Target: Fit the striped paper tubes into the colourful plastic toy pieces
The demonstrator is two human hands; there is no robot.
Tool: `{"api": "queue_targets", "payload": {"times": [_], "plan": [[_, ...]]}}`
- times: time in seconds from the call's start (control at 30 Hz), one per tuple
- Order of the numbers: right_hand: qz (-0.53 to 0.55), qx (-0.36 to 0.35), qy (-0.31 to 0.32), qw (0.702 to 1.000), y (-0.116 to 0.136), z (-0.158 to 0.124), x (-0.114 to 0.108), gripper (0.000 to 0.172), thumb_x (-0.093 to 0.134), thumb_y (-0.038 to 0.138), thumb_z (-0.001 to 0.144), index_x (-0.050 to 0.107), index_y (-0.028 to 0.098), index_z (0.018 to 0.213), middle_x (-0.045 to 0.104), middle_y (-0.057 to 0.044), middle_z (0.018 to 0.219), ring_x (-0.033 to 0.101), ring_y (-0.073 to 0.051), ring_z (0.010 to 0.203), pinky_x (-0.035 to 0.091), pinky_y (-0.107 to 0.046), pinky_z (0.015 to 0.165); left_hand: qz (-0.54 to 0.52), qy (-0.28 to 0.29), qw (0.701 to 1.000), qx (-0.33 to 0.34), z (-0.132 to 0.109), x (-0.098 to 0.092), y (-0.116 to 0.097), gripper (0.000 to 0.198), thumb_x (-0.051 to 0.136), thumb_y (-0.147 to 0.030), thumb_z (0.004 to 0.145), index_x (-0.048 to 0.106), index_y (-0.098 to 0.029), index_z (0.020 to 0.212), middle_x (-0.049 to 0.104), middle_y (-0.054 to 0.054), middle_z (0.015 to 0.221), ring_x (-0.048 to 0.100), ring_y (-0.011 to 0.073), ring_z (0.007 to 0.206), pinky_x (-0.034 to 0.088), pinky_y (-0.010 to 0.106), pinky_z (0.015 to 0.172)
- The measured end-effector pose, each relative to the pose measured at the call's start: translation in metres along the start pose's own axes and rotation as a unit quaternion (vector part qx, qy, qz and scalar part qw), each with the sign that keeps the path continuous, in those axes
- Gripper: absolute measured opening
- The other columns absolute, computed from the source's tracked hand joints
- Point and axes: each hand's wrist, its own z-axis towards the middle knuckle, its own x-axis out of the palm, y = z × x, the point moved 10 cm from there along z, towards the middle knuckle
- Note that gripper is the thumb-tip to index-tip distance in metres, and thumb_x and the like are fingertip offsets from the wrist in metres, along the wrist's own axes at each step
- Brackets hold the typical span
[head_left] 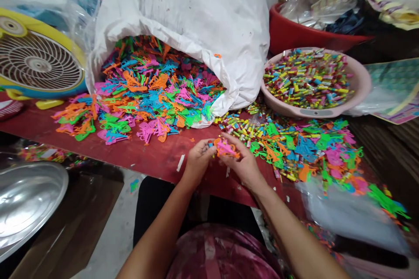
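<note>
Plastic pieces (226,148), orange and pink, sit bunched between the person's hands at lower centre. The left hand (197,161) pinches one edge of the bunch with its fingertips, while the right hand (242,163) curves over the other side, fingers close together. Just beyond, on the red surface (137,152), a heap of similar shapes (153,96) spills from a white sack (183,17). To the right, loose wrapped tubes (242,124) mingle with more shapes near a pink basin (362,80) piled full of tubes. A red tub (304,30) sits behind the basin, and a yellow fan (39,63) stands at upper left.
</note>
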Motion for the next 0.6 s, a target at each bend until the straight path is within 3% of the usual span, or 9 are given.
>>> {"api": "queue_targets", "payload": {"times": [0.07,0.13,0.23,0.37,0.5,0.6], "plan": [[-0.043,-0.008,0.094,0.995,0.006,-0.003,0.015,0.053,0.072,0.024,0.08,0.055,0.028,0.13,0.067,-0.001,0.102,0.063,-0.015,0.083,0.052,-0.025,0.072,-0.001,0.032,1.0,0.0,0.0,0.002,0.001,0.036,0.066,-0.037,0.083,0.065,-0.015,0.11,0.059,-0.003,0.072,0.048,0.0073,0.056,0.037,0.018,0.052],[-0.101,-0.028,0.143,0.984,0.013,-0.006,0.019,0.037,0.066,0.023,0.086,0.059,0.027,0.122,0.065,0.001,0.089,0.061,-0.013,0.075,0.048,-0.024,0.067,0.012,0.059,0.998,0.013,0.0,0.003,0.0,0.034,0.066,-0.036,0.083,0.066,-0.015,0.11,0.062,0.0,0.078,0.055,0.01,0.066,0.042,0.02,0.059],[-0.263,-0.116,0.139,0.948,0.031,-0.009,0.016,0.019,0.06,0.022,0.091,0.065,0.024,0.11,0.061,-0.002,0.087,0.058,-0.016,0.078,0.045,-0.027,0.07,0.04,0.067,0.996,0.037,-0.002,0.004,-0.002,0.033,0.065,-0.035,0.084,0.066,-0.016,0.111,0.063,0.001,0.082,0.057,0.012,0.073,0.044,0.021,0.064],[-0.418,-0.208,0.112,0.877,0.05,-0.015,0.014,0.02,0.06,0.014,0.088,0.068,0.021,0.105,0.057,-0.006,0.091,0.055,-0.019,0.084,0.043,-0.03,0.073,0.063,0.035,0.996,0.052,-0.004,0.002,-0.003,0.035,0.067,-0.034,0.083,0.063,-0.016,0.113,0.053,-0.004,0.069,0.048,0.0081,0.059,0.036,0.019,0.055],[-0.362,-0.197,0.141,0.9,0.048,-0.018,0.013,0.016,0.054,0.013,0.091,0.067,0.02,0.099,0.062,-0.007,0.096,0.058,-0.019,0.088,0.045,-0.03,0.077,0.043,-0.006,0.998,0.039,-0.004,-0.005,0.001,0.03,0.072,-0.035,0.078,0.056,-0.017,0.097,0.051,-0.007,0.064,0.044,0.006,0.051,0.032,0.018,0.05],[-0.288,-0.133,0.08,0.945,0.038,-0.013,-0.006,0.012,0.06,0.026,0.092,0.067,0.02,0.086,0.063,-0.002,0.077,0.059,-0.016,0.072,0.045,-0.027,0.067,0.028,-0.009,0.999,0.03,-0.004,-0.006,0.005,0.027,0.07,-0.038,0.08,0.058,-0.017,0.093,0.055,-0.006,0.065,0.048,0.0065,0.051,0.034,0.018,0.049]]}}
